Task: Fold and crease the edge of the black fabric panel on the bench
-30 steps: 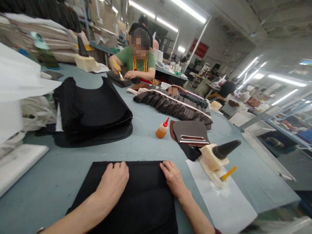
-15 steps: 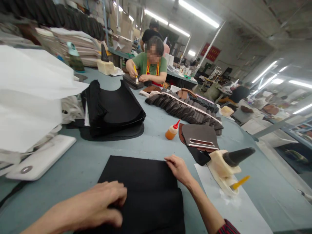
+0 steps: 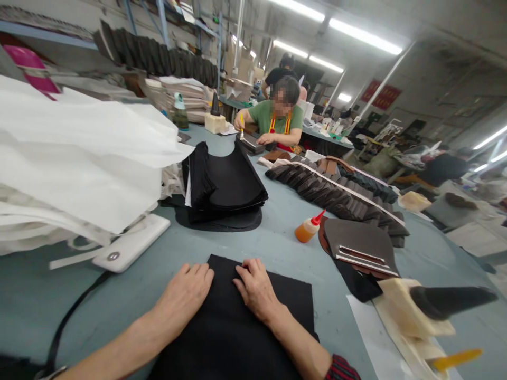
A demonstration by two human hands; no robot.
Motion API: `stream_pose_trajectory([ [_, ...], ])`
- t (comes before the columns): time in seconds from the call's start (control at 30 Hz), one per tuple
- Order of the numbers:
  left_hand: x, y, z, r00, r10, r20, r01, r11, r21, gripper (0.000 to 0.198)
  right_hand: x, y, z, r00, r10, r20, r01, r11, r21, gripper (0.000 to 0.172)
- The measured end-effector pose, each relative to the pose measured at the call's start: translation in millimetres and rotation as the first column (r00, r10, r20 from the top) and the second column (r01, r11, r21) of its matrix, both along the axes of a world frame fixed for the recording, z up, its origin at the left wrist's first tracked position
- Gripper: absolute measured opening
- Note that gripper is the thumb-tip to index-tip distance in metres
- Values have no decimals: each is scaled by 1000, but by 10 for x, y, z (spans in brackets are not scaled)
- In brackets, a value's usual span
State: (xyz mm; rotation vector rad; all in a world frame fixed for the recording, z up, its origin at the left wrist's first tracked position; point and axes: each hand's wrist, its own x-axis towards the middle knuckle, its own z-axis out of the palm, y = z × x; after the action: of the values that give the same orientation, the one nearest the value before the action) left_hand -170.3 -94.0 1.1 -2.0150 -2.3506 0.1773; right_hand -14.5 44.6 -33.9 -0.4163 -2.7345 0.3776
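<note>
A black fabric piece [image 3: 245, 338] lies on the table right in front of me. At its far left edge is my left hand [image 3: 188, 290], fingers together and bent over the fabric's corner, the thumb hidden. My right hand [image 3: 257, 293] rests on the fabric close to its far edge, with thumb and fingers a little apart and nothing visible between them. Beyond the hands sits a stack of black fabric pieces [image 3: 233, 179]. A small bottle [image 3: 308, 230] of orange liquid with a red nozzle stands past my right hand.
White sheets [image 3: 79, 158] and a white device [image 3: 132, 243] with a black cord lie left. At right are dark flat pieces [image 3: 360, 243], a cream block with a black cone [image 3: 415, 311] and a yellow-handled brush [image 3: 455, 360]. Across the table a person [image 3: 279, 116] holds a brush.
My left hand has moved forward onto the fabric's far left edge. My right hand has shifted left from the far right corner. The view has turned left.
</note>
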Motion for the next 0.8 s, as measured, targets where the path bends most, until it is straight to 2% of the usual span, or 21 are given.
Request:
stream_pose_trajectory([
  [0.1,-71,12,-25,996,14,92,-16,1000,19,32,31,19,-58,998,20,-55,-21,1000,-8,12],
  [0.17,-107,41,-39,993,-16,113,15,1000,12,31,32,22,-68,997,27,-72,-29,999,-19,10],
  [0.27,-79,64,-45,996,-65,56,65,998,5,34,21,17,-58,996,15,-89,-18,999,-32,14],
  [0.37,34,-10,-9,997,-80,18,81,997,-20,37,31,9,-30,991,-10,-130,7,1000,-26,17],
  [0.47,114,-131,39,988,1,154,3,1000,-21,29,73,6,6,976,27,-215,-35,999,-35,6],
  [0.53,95,-143,31,915,119,386,-121,993,-19,21,93,7,15,965,16,-263,-34,998,-62,12],
  [0.6,16,-59,-32,726,193,660,-241,970,-19,25,79,11,0,956,-79,-282,58,995,-81,26],
  [0.67,-96,93,-131,514,159,843,-344,939,33,35,23,17,-36,946,-179,-270,159,983,-93,41],
  [0.7,-156,174,-181,451,118,885,-394,916,79,39,-18,20,-56,944,-203,-258,182,978,-104,45],
  [0.73,-217,247,-223,427,83,900,-436,892,124,40,-61,24,-75,947,-207,-247,182,976,-120,44],
  [0.8,-334,341,-271,474,27,880,-436,876,208,33,-137,34,-103,957,-181,-225,148,977,-155,31],
])
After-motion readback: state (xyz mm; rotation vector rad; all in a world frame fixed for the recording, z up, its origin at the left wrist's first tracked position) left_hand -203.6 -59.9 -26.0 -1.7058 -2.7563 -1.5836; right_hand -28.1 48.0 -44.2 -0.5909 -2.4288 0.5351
